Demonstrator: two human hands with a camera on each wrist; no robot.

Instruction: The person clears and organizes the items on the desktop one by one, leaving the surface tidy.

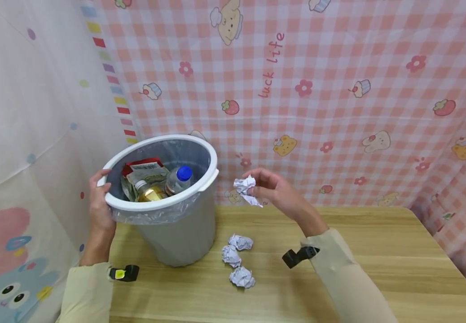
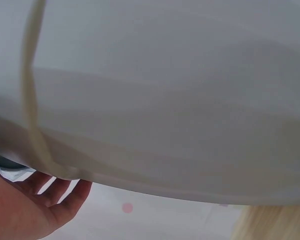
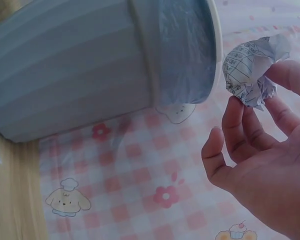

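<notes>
Left hand (image 1: 100,204) grips the white rim of the grey waste bin (image 1: 176,233), fingers curled over the edge and thumb outside against the clear liner; the left wrist view shows only the bin wall and the fingers (image 2: 55,187) beneath it. Right hand (image 1: 273,190) is raised beside the bin, level with its rim, pinching a crumpled paper ball (image 1: 246,187) between thumb and fingertips, the remaining fingers loosely curved; the right wrist view places this ball (image 3: 252,67) just outside the bin's mouth, not yet over it. Nearest the viewer, three further paper balls (image 1: 238,260) lie in a loose cluster on the wooden table (image 1: 370,264), close to the bin's base. Inside the bin rest a blue-capped bottle (image 1: 178,178), a second bottle of amber liquid (image 1: 149,192) and a red-and-white packet (image 1: 143,170). Judged from this arrangement, the clearing is partly done: one ball is in transit and three remain to be collected. A pink gingham cloth (image 1: 338,112) forms the backdrop.
</notes>
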